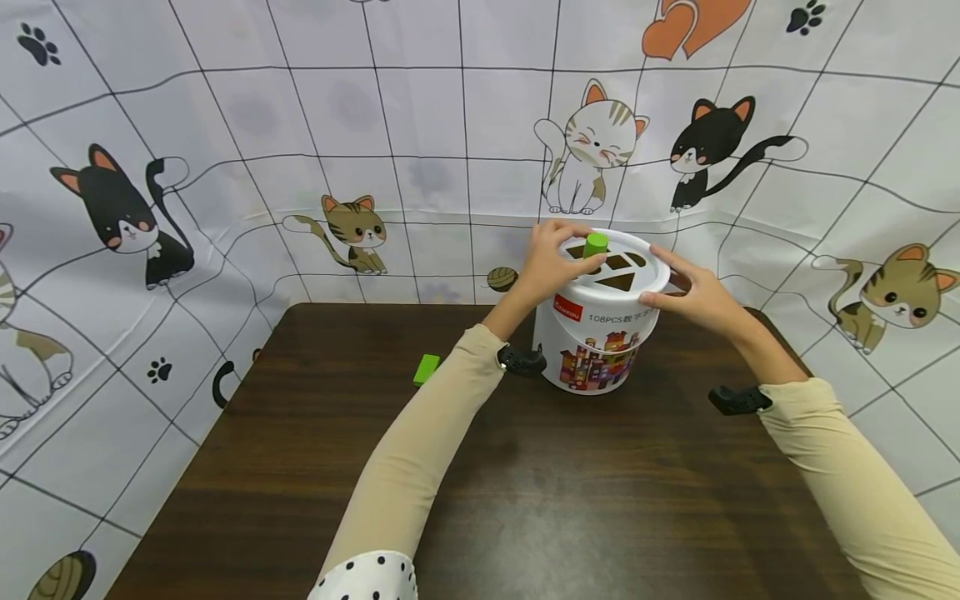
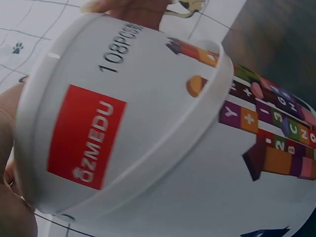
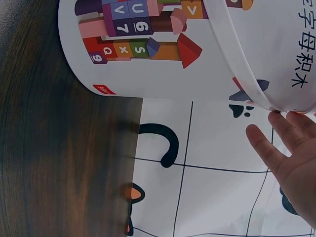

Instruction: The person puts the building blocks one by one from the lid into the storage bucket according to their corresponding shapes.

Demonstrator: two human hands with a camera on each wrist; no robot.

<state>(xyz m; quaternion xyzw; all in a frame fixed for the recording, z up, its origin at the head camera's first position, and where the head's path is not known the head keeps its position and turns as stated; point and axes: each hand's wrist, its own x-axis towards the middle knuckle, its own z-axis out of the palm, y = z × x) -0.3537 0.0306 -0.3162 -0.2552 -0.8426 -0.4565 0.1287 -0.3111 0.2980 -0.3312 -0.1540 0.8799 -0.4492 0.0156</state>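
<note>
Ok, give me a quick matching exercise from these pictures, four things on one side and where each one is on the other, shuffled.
Things:
1. green cylinder
2. flat green block
3. right hand
4. white bucket

Places:
a. lying on the table, left of the bucket
b. standing at the table's far edge
c. upright in a lid hole
d. fingers at the lid's rim

Pairs: 1-c, 2-a, 3-d, 4-b

One bucket, two green blocks, two hands.
</note>
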